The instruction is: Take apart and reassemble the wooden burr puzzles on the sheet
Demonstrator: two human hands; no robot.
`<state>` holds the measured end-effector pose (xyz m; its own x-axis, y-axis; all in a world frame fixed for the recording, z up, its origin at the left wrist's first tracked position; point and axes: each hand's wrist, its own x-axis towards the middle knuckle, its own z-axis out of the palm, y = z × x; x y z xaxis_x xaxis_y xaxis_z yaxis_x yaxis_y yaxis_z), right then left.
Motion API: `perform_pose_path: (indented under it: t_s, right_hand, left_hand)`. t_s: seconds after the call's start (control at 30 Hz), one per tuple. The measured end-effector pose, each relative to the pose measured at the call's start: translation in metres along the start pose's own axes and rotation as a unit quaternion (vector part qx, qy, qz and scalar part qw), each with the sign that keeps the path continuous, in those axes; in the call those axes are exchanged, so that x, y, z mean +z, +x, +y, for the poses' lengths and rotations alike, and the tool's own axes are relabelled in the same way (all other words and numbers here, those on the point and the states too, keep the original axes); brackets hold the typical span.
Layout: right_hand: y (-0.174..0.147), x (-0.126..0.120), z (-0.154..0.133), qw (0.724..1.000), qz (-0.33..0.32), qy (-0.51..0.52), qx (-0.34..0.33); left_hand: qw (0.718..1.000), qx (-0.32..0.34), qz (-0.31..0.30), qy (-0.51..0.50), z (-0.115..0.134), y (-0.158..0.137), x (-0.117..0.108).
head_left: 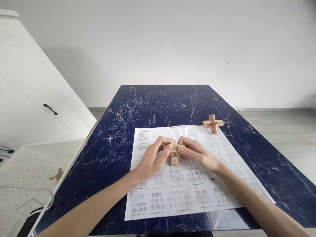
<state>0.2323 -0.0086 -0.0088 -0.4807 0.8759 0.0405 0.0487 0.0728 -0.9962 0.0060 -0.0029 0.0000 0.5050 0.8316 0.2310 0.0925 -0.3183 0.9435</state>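
Observation:
Between my two hands is a small wooden interlocking puzzle (174, 161), light brown, with a dark stroke marked on its near block. My left hand (158, 154) pinches it from the left, thumb and forefinger closed on the upper blocks. From the right, my right hand (195, 151) grips a protruding wooden piece with thumb and fingers. Parts of the puzzle are covered by my fingertips. Underneath lies a large white instruction sheet (170, 204) printed with rows of small diagrams and text.
Another wooden cross puzzle (213, 124) with numbered ends rests at the sheet's far right corner. The table (158, 105) has a dark blue marbled top. To the left, a white perforated surface (29, 164) holds another wooden cross (57, 175) and a white cable (46, 190), beside a white cabinet (32, 82).

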Motion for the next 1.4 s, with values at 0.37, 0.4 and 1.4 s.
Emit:
perform_pose_path:
  t_s: [0.37, 0.4, 1.4]
  right_hand:
    - [0.001, 0.003, 0.002, 0.997, 0.016, 0.064, 0.032]
    - [0.001, 0.003, 0.002, 0.996, 0.02, 0.071, 0.039]
    - [0.009, -0.009, 0.011, 0.996, -0.002, -0.066, -0.062]
  left_hand:
    - [0.999, -0.035, -0.019, -0.009, 0.002, 0.0, -0.002]
    - [0.999, -0.042, -0.029, -0.016, 0.003, 0.0, -0.001]
    - [0.963, -0.134, 0.152, -0.175, 0.002, 0.01, -0.004]
